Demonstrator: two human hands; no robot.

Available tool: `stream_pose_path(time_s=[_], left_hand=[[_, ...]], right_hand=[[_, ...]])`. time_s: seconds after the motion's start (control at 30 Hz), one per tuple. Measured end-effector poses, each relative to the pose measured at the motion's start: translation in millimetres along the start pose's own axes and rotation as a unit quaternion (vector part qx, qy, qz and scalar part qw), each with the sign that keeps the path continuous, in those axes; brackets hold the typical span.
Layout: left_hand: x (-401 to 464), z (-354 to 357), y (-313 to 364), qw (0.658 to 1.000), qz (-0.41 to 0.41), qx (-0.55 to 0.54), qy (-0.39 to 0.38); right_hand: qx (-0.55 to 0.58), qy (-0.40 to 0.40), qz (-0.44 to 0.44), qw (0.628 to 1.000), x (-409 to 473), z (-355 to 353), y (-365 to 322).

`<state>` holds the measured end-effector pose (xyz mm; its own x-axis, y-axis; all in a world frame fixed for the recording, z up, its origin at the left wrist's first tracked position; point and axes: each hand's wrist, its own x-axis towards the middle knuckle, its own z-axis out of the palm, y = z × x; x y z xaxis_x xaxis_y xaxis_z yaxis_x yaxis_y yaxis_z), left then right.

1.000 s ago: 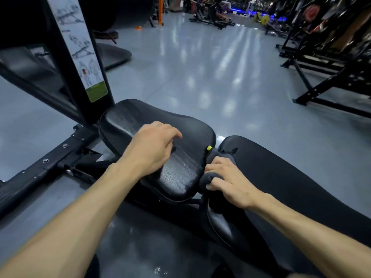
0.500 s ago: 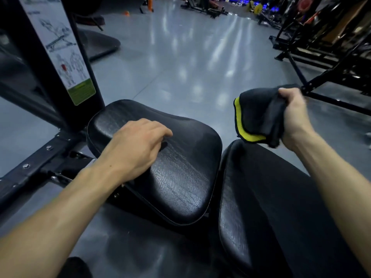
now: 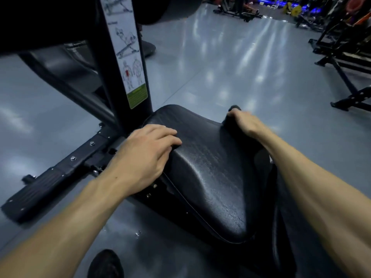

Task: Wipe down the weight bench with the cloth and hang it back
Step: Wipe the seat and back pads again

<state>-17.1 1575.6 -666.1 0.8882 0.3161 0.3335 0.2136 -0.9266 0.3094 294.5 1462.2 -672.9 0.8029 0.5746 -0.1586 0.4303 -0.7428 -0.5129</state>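
Gym floor [image 3: 230, 81], shiny grey, with racks and machines [image 3: 341, 53] parked off to the right and at the back. Up close there's the black weight bench: the seat pad [image 3: 210, 167] fills the middle, and an upright post with an exercise sticker [image 3: 128, 55] stands just behind its left corner.

What's changed: half a second ago the cloth was lifted clear of the bench, held up in the air with its yellow edge showing. Now it's been brought back down. The cloth [image 3: 230, 115] is bunched dark under the right hand [image 3: 244, 122], pressed against the far right edge of the seat pad, and no yellow can be seen from here. The right hand is closed around it, fingers curled over the top. The left hand [image 3: 144, 155] is laid flat on the near left side of the pad, fingers loosely spread, nothing held; it hasn't moved off that spot.

So the wiping is probably being restarted on the seat pad, likely with a fresh fold of cloth. Most of the pad is yet to be covered on this pass, and hanging the cloth back looks a way off. No hook or hanger can be made out anywhere.
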Motion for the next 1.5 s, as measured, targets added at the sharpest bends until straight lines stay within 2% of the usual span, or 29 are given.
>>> stream_pose_path(time_s=[0.13,0.2,0.27,0.33,0.43,0.5,0.67,0.77,0.87,1.07,1.17,1.27,1.4,1.5], left_hand=[[-8,-8,-12,0.999,-0.035,0.007,0.014],[-8,-11,-14,0.998,-0.063,0.001,0.026],[-10,-13,-15,0.997,-0.077,-0.008,0.028],[-14,-15,-19,0.997,-0.080,-0.015,0.017],[-21,-19,-25,0.997,-0.076,-0.015,-0.002],[-27,-24,-30,0.996,-0.087,-0.015,-0.003],[-40,-40,-43,0.993,-0.118,-0.011,0.013],[-49,-51,-51,0.989,-0.145,-0.002,0.033],[-58,-59,-53,0.983,-0.177,0.009,0.039],[-70,-66,-44,0.972,-0.219,0.009,0.080],[-72,-67,-39,0.967,-0.239,0.005,0.092],[-74,-66,-32,0.962,-0.256,0.005,0.096],[-85,-68,-26,0.956,-0.271,-0.007,0.113],[-100,-71,-22,0.948,-0.286,-0.053,0.130]], right_hand=[[-0.048,-0.004,-0.188,0.981,-9,54,-117],[-0.047,0.001,-0.231,0.972,-18,62,-129],[-0.052,0.017,-0.196,0.979,-18,49,-95],[-0.074,0.022,-0.125,0.989,-14,26,-41],[-0.085,-0.012,-0.050,0.995,-14,3,-2],[-0.091,-0.022,-0.070,0.993,-5,8,-21],[-0.102,-0.027,-0.186,0.977,9,50,-127],[-0.161,0.003,-0.278,0.947,1,70,-172],[-0.236,0.058,-0.344,0.907,-20,81,-184],[-0.224,0.097,-0.404,0.882,-53,89,-181],[-0.202,0.092,-0.424,0.878,-72,91,-184],[-0.167,0.050,-0.468,0.866,-101,98,-180],[-0.210,0.021,-0.542,0.813,-149,116,-169],[-0.327,-0.005,-0.549,0.769,-180,127,-145]])
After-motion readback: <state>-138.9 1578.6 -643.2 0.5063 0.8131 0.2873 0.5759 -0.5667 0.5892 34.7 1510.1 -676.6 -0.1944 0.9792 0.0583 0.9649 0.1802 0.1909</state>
